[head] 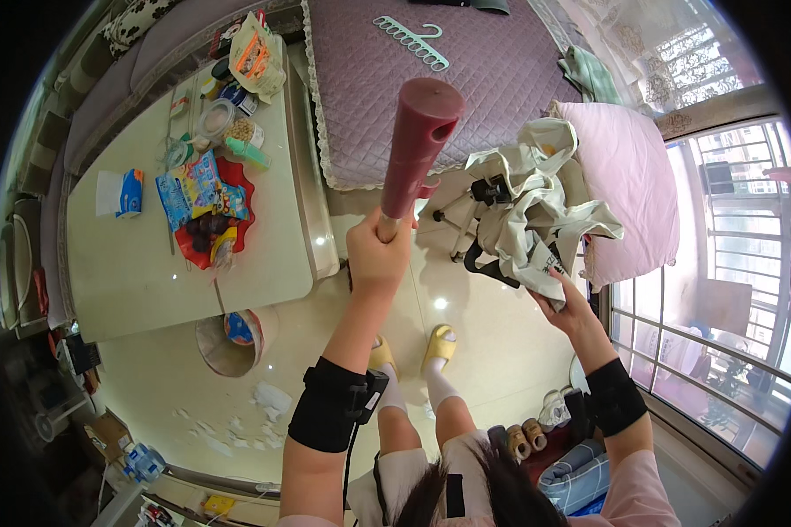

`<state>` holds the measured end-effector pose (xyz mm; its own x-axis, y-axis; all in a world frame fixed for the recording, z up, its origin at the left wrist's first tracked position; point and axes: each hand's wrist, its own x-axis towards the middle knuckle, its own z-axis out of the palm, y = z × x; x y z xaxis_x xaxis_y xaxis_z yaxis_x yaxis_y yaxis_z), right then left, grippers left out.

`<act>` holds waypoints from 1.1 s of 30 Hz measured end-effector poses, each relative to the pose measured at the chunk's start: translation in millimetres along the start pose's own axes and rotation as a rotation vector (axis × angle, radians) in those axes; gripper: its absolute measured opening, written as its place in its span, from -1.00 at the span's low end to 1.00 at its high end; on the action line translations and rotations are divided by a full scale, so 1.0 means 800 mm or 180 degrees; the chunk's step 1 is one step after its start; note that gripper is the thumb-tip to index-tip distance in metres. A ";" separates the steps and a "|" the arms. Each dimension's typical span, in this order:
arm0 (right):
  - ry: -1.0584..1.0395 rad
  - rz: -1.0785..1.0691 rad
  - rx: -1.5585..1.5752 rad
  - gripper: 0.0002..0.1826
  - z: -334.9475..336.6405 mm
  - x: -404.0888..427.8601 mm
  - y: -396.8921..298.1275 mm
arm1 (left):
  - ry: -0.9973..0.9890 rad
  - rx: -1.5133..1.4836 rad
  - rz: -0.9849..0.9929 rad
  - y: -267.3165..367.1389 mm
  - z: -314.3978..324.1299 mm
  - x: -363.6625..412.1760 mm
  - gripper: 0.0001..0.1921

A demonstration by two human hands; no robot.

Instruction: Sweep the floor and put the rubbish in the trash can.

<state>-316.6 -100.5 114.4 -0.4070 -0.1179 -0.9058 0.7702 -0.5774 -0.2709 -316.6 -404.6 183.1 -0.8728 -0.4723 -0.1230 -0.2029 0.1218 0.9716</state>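
Observation:
My left hand (379,253) is closed around the pale shaft below a thick dark-red handle (418,145) that points up towards the camera; the far end of this long tool is hidden. With my right hand (570,303) I grip the lower edge of a crumpled off-white cloth bag (534,211) that bears dark print. Black straps hang at the bag's lower left. Beside it, partly covered, stands a tripod (465,224) with a black joint. A pink pillow (633,191) lies right behind the bag.
A table (263,263) at left carries snack packs, jars and a tissue pack. Below it stand a waste bin (231,349) and paper scraps (237,435) on the floor. A mint hanger (415,43) lies on the quilted bed (369,118). Shoes (527,438) sit at lower right, near the barred window.

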 end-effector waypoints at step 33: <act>0.0074 -0.0378 -0.0295 -0.03 -0.004 -0.085 0.023 | -0.1210 -0.0111 0.0126 0.012 -0.015 -0.048 -0.87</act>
<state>-273.1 -101.0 170.1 -0.4872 -0.0339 -0.8726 0.7598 -0.5090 -0.4045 -279.7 -396.1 199.4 -0.9833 -0.1096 -0.1451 -0.1562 0.1006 0.9826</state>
